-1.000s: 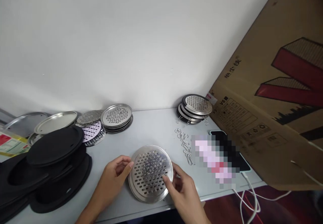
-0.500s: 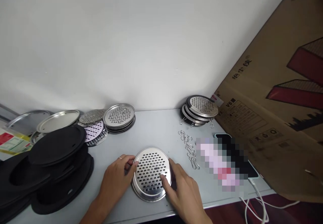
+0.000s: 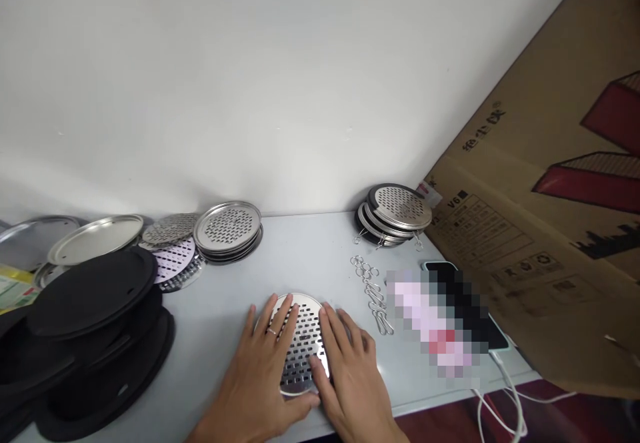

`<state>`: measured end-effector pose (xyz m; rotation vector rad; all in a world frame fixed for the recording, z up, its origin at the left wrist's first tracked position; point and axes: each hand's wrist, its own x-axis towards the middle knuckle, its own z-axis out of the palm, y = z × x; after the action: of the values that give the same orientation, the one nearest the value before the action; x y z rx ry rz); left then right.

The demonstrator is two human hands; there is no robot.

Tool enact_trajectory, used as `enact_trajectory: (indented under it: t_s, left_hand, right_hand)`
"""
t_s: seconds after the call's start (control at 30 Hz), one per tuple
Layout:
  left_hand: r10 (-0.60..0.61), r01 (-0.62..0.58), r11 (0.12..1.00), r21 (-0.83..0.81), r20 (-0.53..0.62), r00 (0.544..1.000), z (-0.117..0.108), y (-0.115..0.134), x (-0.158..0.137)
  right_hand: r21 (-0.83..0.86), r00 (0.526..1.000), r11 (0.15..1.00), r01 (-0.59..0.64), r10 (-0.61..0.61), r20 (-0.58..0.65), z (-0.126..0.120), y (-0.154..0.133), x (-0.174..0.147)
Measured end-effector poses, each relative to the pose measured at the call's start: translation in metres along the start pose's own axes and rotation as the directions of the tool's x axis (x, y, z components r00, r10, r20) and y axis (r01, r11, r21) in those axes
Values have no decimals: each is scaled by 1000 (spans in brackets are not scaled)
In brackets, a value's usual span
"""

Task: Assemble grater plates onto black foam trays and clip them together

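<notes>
Since the earlier frame, the left hand (image 3: 260,370) has moved from the rim onto the face of the perforated disc (image 3: 303,340), and the right hand (image 3: 353,376) now also lies over it. Largest is the cardboard box (image 3: 505,230). Well left of it on the bench (image 3: 300,256) lie black discs (image 3: 95,290); less far left, the perforated disc. Both hands rest with fingers extended, not pinching; I judge this as pressing or steadying. Small wire hooks (image 3: 373,293) lie nearer the box.
</notes>
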<state>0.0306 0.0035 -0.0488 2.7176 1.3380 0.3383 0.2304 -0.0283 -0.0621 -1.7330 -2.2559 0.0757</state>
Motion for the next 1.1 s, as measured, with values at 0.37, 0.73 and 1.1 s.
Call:
enact_trajectory:
  t_s: [0.37, 0.73, 1.1]
  left_hand:
    - [-8, 9, 998, -62, 15, 1000, -1, 0, 9]
    - [34, -43, 995, -92, -98, 995, -8, -2, 3]
    - [-485, 554, 723, 413, -268, 833, -96, -125, -45]
  right_hand:
    - [-14, 1000, 1000, -8, 8, 1, 2, 0, 6]
    - [192, 986, 980, -55, 84, -147, 5, 1, -5]
    - [202, 995, 976, 86, -94, 30, -5, 0, -5]
